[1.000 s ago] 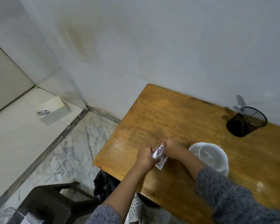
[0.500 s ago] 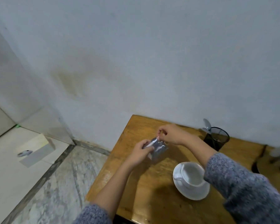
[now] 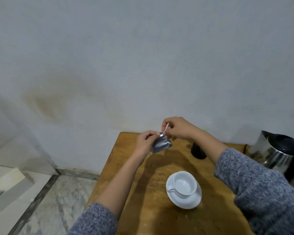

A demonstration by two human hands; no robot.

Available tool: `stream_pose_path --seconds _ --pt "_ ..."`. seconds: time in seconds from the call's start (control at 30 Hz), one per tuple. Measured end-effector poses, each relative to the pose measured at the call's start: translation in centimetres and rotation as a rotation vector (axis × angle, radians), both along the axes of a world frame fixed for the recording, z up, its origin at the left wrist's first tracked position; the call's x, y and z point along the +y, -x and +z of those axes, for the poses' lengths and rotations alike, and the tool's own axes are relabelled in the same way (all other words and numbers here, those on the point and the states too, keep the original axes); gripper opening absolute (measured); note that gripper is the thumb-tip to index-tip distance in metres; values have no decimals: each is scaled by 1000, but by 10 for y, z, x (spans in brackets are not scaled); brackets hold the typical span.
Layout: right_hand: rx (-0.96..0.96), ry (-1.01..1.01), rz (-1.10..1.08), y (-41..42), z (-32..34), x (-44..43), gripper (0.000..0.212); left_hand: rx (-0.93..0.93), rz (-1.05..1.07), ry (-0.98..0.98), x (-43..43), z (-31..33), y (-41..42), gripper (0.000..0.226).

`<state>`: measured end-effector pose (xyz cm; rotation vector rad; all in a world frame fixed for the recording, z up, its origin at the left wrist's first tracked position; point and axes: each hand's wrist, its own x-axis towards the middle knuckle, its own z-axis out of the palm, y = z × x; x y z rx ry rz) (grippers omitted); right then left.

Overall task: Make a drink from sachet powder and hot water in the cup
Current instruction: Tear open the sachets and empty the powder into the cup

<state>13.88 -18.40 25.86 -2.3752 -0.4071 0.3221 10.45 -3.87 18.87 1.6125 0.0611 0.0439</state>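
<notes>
The left hand [image 3: 145, 143] pinches a silver sachet [image 3: 161, 144] at its top corner; the right hand [image 3: 176, 127] grips what looks like a torn strip [image 3: 166, 127] at the sachet's 1 o'clock. The white cup [image 3: 185, 184] sits on its saucer [image 3: 187, 201], toward 5 o'clock from the sachet

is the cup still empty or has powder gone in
Empty: the white cup on its saucer shows only a bare white inside, no powder or liquid.
</notes>
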Motion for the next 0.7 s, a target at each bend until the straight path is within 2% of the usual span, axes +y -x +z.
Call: stream_pose_path --seconds 0.17,0.4,0.57,0.7 --pt "-21 -3 -8 0 0 -6 4 -19 -22 45 -5 -2 -1 14" --pt "-34 131 27 1 -5 0 9 -19 -36 -114 -4 -6 -6 21" --pt "-66 147 40 0 -4 4 16 30 -88 -47 -3 -1 -6 9" --pt "-61 105 45 0 -5 8 19 81 -98 8 -1 3 -7 13"
